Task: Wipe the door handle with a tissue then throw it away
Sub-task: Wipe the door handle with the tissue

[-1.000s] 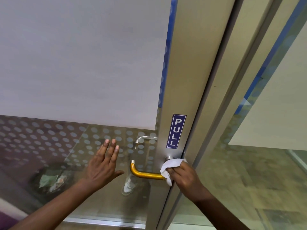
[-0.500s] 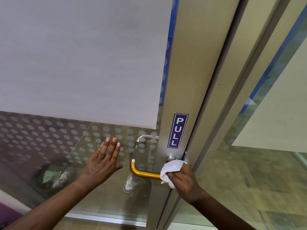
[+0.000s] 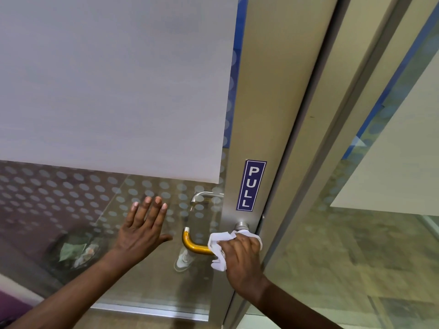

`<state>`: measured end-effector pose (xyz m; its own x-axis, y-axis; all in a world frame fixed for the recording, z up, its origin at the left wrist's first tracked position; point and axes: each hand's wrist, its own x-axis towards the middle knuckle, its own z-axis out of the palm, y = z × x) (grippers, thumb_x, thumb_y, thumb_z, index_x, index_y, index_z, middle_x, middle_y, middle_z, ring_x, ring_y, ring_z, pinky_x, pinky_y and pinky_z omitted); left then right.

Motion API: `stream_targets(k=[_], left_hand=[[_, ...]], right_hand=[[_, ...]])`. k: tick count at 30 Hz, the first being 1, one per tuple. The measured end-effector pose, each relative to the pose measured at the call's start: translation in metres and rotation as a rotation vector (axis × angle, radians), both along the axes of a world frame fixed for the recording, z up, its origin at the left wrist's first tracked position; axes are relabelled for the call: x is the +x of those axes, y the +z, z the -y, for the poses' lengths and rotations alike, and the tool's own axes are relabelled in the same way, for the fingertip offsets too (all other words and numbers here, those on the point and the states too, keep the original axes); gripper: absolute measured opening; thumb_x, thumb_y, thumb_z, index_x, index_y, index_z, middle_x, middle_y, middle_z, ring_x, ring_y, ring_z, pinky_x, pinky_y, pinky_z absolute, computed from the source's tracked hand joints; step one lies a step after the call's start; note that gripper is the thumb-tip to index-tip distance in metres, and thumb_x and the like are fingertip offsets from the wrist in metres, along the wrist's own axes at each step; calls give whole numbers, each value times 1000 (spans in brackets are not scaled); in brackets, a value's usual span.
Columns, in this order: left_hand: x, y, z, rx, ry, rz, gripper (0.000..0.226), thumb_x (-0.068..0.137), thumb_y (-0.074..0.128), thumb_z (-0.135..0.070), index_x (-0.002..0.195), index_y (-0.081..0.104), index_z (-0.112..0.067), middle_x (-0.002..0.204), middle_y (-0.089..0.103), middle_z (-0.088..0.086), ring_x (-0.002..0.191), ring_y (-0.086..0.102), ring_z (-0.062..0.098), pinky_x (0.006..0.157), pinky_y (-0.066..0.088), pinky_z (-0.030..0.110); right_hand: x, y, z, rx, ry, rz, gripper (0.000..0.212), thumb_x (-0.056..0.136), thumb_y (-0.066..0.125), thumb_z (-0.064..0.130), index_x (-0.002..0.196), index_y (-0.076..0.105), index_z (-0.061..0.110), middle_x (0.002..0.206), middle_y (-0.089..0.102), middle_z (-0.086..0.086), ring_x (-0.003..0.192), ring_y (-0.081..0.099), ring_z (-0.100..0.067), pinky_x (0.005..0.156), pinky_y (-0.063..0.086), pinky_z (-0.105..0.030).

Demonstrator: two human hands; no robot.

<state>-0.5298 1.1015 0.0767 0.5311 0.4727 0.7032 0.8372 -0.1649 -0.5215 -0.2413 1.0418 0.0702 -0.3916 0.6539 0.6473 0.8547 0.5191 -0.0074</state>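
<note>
A gold lever door handle [image 3: 191, 243] juts from the metal door stile [image 3: 266, 115], below a blue PULL sticker [image 3: 251, 185]. My right hand [image 3: 242, 257] presses a crumpled white tissue [image 3: 217, 241] around the handle's inner part, near its silver base [image 3: 241, 226]; only the curved gold end shows. My left hand [image 3: 142, 231] lies flat with fingers spread on the glass door panel [image 3: 71, 210], left of the handle.
Through the dotted glass I see a dark waste bin [image 3: 73, 250] holding crumpled paper, low on the left. A second silver handle [image 3: 204, 195] shows on the far side of the door. A glass side panel [image 3: 356, 233] stands to the right.
My right hand has slid the tissue a little to the left along the handle, covering more of the gold bar. My left hand stays flat on the glass.
</note>
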Motion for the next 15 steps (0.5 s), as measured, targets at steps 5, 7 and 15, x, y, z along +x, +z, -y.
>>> stream_targets(k=[5, 7, 15], left_hand=[[-4, -3, -4, 11, -28, 9, 107, 77, 48, -69, 152, 14, 0, 163, 0, 19, 149, 2, 34, 120, 6, 48], [-5, -5, -7, 10, -35, 7, 107, 78, 48, -70, 152, 15, -1, 163, 2, 19, 149, 4, 34, 120, 7, 49], [-9, -7, -11, 34, -62, -23, 104, 78, 49, -68, 152, 17, -1, 162, 5, 19, 149, 5, 34, 120, 6, 48]], right_hand=[[-21, 1, 12, 149, -117, 68, 34, 81, 62, 33, 108, 55, 14, 82, 70, -6, 80, 61, -24, 82, 46, -41], [-31, 8, 16, 144, -146, 115, 35, 79, 67, 30, 109, 58, 14, 78, 68, -5, 68, 62, -23, 74, 52, -39], [-59, 28, 25, 70, -281, 187, 24, 85, 51, 25, 101, 66, 14, 73, 66, -2, 63, 58, -22, 64, 44, -33]])
